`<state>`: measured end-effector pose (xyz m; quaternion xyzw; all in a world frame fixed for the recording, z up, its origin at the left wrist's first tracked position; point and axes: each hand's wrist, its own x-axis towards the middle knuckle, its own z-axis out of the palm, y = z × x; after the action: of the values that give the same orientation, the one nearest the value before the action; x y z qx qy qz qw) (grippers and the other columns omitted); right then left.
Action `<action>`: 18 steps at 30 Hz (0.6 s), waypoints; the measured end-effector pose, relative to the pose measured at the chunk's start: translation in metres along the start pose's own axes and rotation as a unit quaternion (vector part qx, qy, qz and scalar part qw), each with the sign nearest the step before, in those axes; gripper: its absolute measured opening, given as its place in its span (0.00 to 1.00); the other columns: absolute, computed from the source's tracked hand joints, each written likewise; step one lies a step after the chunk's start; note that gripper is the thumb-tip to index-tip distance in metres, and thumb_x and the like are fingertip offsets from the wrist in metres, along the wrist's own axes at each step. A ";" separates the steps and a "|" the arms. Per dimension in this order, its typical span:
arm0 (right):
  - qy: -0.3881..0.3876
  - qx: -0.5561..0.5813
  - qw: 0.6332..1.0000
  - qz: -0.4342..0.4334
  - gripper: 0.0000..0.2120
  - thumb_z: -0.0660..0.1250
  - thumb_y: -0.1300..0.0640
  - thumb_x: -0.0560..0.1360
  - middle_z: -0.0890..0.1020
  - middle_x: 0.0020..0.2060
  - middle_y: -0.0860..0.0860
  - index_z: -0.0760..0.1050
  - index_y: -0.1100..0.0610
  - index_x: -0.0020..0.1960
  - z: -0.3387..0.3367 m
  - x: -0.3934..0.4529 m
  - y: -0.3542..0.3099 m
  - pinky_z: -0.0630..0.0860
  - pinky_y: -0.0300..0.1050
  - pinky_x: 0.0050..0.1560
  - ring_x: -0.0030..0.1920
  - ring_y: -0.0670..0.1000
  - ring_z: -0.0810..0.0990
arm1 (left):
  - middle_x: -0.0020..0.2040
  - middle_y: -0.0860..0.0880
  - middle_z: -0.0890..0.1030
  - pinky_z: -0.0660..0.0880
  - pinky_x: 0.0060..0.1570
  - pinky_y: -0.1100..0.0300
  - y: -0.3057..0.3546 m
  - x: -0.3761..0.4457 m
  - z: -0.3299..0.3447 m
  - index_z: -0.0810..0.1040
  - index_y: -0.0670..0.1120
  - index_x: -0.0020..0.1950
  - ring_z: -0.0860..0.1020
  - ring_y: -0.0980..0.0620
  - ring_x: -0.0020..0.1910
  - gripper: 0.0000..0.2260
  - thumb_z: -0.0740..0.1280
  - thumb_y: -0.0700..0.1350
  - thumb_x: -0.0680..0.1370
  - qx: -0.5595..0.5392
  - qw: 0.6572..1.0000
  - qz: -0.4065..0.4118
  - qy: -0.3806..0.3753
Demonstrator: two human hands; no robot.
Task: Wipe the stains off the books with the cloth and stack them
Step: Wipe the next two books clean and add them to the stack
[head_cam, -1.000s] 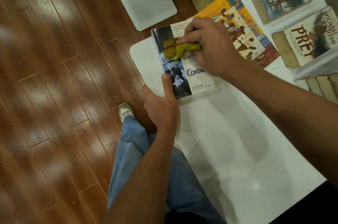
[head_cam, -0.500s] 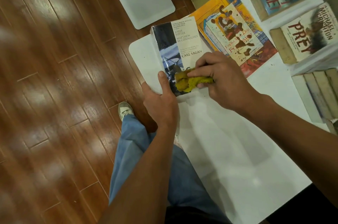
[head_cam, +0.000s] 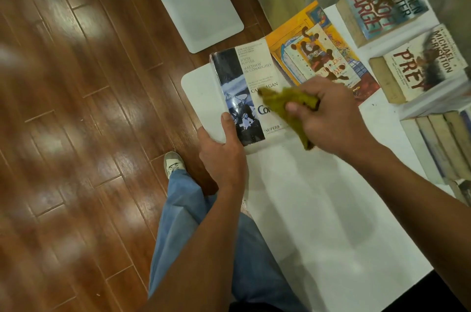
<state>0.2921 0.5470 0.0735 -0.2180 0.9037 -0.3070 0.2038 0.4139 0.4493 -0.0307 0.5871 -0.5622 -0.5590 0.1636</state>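
A person in light blue jeans [head_cam: 198, 222] and a pale sneaker [head_cam: 173, 162] is standing at the left edge of a white desk [head_cam: 318, 222]. The left hand [head_cam: 221, 153] is gripping the near-left corner of a glossy paperback with a blue-and-white cover [head_cam: 244, 92], thumb lying flat on the cover, the book lying at the desk's far-left corner. The right hand [head_cam: 328, 110] is pinching a crumpled olive-yellow cloth [head_cam: 288, 105] over the book's right half, the cloth's tail hanging toward the desk. Just beyond, an orange illustrated picture book [head_cam: 313, 54] is lying flat with dark stains on it. At the far-right edge two thick paperbacks, "Prey" [head_cam: 418, 66] and "Soft Target" [head_cam: 382, 5], are sitting side by side, both stained. A row of upright books [head_cam: 443, 143] is standing along the right edge.
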 end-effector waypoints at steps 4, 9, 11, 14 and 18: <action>0.099 -0.015 0.995 -0.020 0.11 0.73 0.51 0.75 0.78 0.45 0.51 0.84 0.53 0.56 0.018 0.051 -0.032 0.64 0.34 0.42 0.46 0.47 0.73 | 0.46 0.64 0.78 0.71 0.39 0.77 0.006 -0.003 -0.003 0.74 0.47 0.61 0.77 0.73 0.43 0.19 0.67 0.60 0.79 0.004 1.000 -0.006 -0.007; 0.062 -0.025 0.993 -0.094 0.14 0.74 0.51 0.74 0.78 0.46 0.57 0.84 0.57 0.56 0.065 0.082 -0.057 0.68 0.38 0.45 0.46 0.51 0.75 | 0.47 0.60 0.81 0.77 0.46 0.67 0.007 -0.006 -0.006 0.73 0.54 0.57 0.80 0.65 0.46 0.26 0.69 0.70 0.68 0.010 1.000 0.009 -0.017; 0.051 -0.034 0.993 -0.103 0.15 0.74 0.52 0.74 0.76 0.48 0.56 0.83 0.58 0.58 0.071 0.086 -0.056 0.68 0.38 0.45 0.48 0.50 0.74 | 0.49 0.59 0.82 0.79 0.50 0.60 0.006 -0.005 -0.006 0.74 0.53 0.58 0.80 0.62 0.48 0.27 0.69 0.69 0.68 0.009 1.000 0.011 -0.011; 0.077 -0.069 0.992 -0.067 0.17 0.74 0.52 0.75 0.74 0.48 0.52 0.82 0.57 0.61 0.054 0.091 -0.042 0.69 0.38 0.46 0.49 0.48 0.72 | 0.52 0.58 0.82 0.79 0.52 0.57 0.006 -0.005 -0.006 0.74 0.52 0.61 0.81 0.56 0.51 0.31 0.68 0.71 0.67 0.014 1.000 0.006 -0.013; 0.102 -0.082 0.991 -0.031 0.19 0.73 0.50 0.75 0.75 0.50 0.51 0.80 0.56 0.63 0.032 0.094 -0.025 0.63 0.32 0.45 0.49 0.46 0.70 | 0.53 0.57 0.82 0.81 0.50 0.58 0.006 -0.004 -0.006 0.73 0.52 0.64 0.82 0.57 0.50 0.34 0.67 0.72 0.66 0.009 1.000 -0.002 -0.021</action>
<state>0.2373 0.4650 0.0447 -0.2297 0.9346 -0.2589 0.0822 0.4171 0.4483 -0.0219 0.5775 -0.5694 -0.5666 0.1458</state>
